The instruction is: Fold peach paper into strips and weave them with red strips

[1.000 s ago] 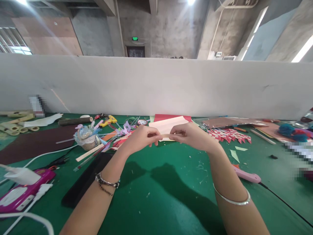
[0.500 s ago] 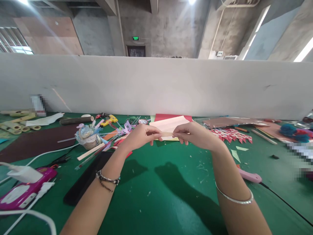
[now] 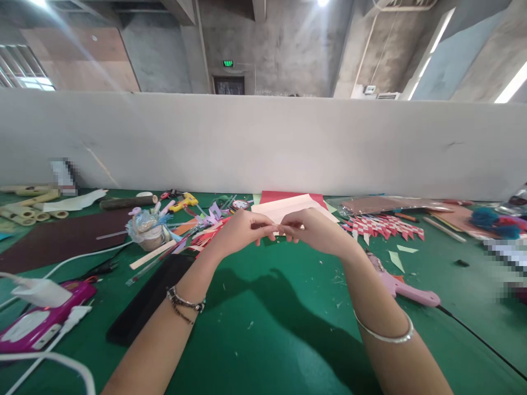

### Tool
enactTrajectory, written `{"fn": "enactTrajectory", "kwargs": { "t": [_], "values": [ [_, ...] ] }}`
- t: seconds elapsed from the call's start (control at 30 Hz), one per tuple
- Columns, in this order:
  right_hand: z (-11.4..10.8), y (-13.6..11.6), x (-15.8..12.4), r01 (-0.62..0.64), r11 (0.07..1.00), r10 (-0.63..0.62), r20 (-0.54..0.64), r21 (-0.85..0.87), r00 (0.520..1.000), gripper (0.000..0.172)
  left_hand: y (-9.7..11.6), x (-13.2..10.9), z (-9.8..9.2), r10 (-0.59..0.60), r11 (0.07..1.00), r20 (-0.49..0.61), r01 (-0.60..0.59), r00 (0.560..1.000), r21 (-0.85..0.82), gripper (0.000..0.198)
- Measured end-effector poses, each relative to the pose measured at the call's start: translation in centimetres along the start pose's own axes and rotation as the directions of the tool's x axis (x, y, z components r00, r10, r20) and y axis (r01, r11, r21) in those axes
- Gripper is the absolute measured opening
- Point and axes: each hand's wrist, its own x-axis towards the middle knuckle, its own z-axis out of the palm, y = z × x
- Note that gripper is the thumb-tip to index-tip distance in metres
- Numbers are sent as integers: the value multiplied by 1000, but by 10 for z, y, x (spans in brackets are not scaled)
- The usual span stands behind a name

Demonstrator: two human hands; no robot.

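My left hand (image 3: 245, 230) and my right hand (image 3: 313, 227) meet at the fingertips above the green table (image 3: 263, 351). Both pinch a narrow pale paper strip, now almost wholly hidden by the fingers. Just behind them lies a pale pink sheet of paper (image 3: 280, 207), on top of a red sheet (image 3: 292, 196). Red-and-white woven paper (image 3: 387, 226) spreads out to the right of my right hand. Beyond my right forearm rests a pink glue gun (image 3: 418, 295) with a black cord.
At left are a magenta power strip (image 3: 49, 323) with white cables, a long black object (image 3: 150, 299) and a wrapped pot-like craft piece (image 3: 149, 230). A yellow glue gun (image 3: 184, 202) and bamboo pieces (image 3: 24, 214) lie farther back. A white partition (image 3: 263, 145) bounds the table.
My hands have come closer together, the right one moving left, so the strip between them is now covered. More of the pink glue gun and woven paper shows.
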Motion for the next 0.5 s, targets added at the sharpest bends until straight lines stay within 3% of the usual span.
{"fn": "enactTrajectory", "kwargs": {
  "t": [0.2, 0.5],
  "values": [
    [-1, 0, 0, -37, 997, 39, -33, 70, 999, 29, 0, -1, -3, 9, 999, 32, -8, 999, -35, 24],
    [2, 0, 1, -57, 995, 61, -46, 87, 997, 27, 2, -1, -3, 12, 1000, 47, -12, 999, -9, 33]
  ]
}}
